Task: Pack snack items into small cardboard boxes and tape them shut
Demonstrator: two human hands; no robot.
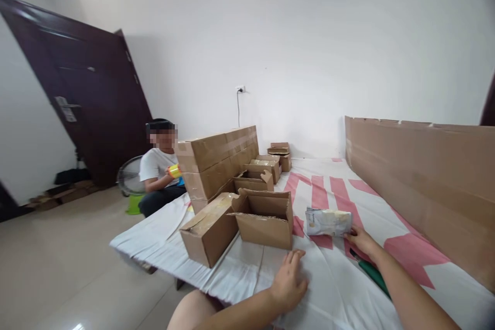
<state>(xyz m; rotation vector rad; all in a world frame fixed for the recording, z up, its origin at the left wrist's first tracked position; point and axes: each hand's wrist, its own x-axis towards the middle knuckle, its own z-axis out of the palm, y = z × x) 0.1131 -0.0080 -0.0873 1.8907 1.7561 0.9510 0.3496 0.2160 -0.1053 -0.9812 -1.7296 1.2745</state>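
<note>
Oblong white-and-yellow packet [328,222], in from the near edge of the cloth-covered bench [328,289]: right end's pinched in the right hand's grip [359,241], pointing lengthwise left towards an open brown cardboard box [265,228]. Left hand [289,282]'s loose, empty.

Two foreground hands [288,282] [363,242], one packet [328,223], one fan [129,171], one socket [237,88].

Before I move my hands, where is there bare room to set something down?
Bare red-and-white cloth shows beyond the pale printed packet, between the open brown cardboard boxes and the tall brown cardboard panel. Another patch lies between the left hand and the green-handled tool. Crowded: the left, where stacked closed boxes stand beside open ones.
</note>
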